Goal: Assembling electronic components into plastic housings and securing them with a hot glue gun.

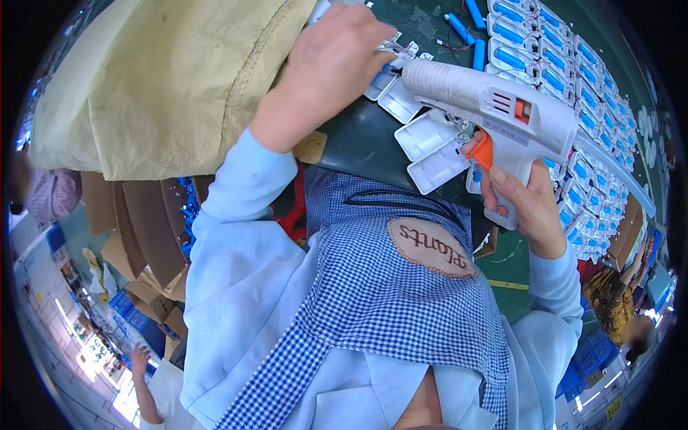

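My right hand (529, 204) grips a white hot glue gun (459, 84) by its handle, with fingers at the orange trigger (481, 148). A clear glue stick (616, 168) sticks out of the gun's rear. The nozzle points left, close to the fingers of my left hand (333, 61). That hand is curled over small white plastic housings at the table's far side; what it pinches is hidden behind the fingers. Below the nozzle lie open white housings (432, 140) with small metal parts and wires.
Many white housings holding blue cylindrical cells (552, 80) stand in rows to the right. Loose blue cells (460, 30) lie on the dark green table (365, 140). A large tan sack (165, 86) covers the left. Cardboard boxes (147, 222) stand below it. Other people are at both sides.
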The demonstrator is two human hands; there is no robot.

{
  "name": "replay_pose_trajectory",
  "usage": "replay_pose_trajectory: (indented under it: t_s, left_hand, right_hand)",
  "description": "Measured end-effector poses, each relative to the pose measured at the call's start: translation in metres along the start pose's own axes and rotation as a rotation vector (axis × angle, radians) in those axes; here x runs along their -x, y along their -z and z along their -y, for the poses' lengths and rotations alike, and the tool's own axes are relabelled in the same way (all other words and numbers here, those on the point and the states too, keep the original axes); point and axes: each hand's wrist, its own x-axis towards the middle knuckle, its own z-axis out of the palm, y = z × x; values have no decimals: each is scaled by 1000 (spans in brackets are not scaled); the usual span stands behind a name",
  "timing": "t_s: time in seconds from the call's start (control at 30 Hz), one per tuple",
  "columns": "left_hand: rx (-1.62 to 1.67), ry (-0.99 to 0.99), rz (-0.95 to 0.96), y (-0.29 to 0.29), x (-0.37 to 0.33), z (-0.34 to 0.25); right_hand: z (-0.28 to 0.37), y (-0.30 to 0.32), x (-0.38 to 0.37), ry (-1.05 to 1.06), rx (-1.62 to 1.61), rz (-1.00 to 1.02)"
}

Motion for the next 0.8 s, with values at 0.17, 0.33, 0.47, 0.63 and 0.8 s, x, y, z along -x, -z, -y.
replay_pose_trajectory:
  t_s: [0.17, 0.33, 0.47, 0.63, 0.8]
  left_hand:
    - [354, 348, -73, 36, -2, -8]
    - [296, 251, -106, 34, 0, 4]
    - [279, 161, -120, 35, -13, 5]
    - [227, 63, -52, 25, -46, 14]
    - [99, -193, 292, -28, -83, 27]
  right_hand:
    - [-2, -2, -8, 13, -15, -42]
    - [5, -6, -18, 10, 49, -33]
    - [5, -6, -19, 9, 60, -45]
    - [3, 2, -9, -60, 85, 18]
    - [-7, -1, -6, -32, 17, -48]
